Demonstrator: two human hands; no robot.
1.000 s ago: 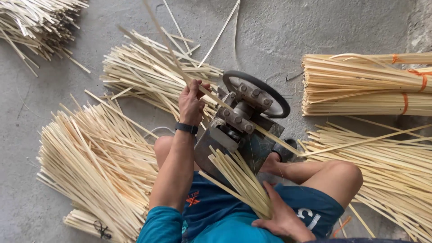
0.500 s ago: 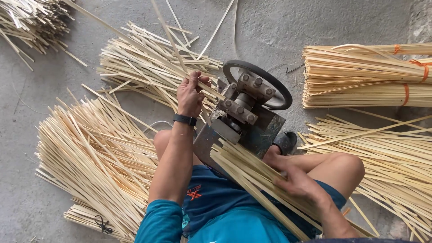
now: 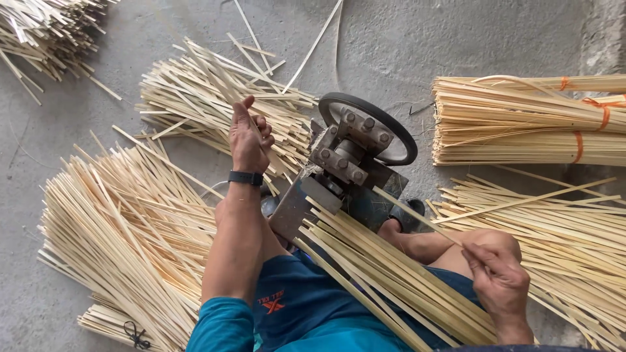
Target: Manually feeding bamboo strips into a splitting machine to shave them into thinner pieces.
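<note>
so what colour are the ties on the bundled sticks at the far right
Orange ties around the pale bundled sticks, clearest in the head view.

The person wore a teal long-sleeved top, the sleeve visible at the 7 o'clock edge of the view. Dark blue shorts covered the lap, with a small orange and white mark printed near the left leg. A black band sat on the wrist of the left hand (image 3: 250,138). The right hand (image 3: 499,285) was bare, without any ring or glove.

Bamboo strip piles (image 3: 124,228) hem the machine (image 3: 345,163).
</note>
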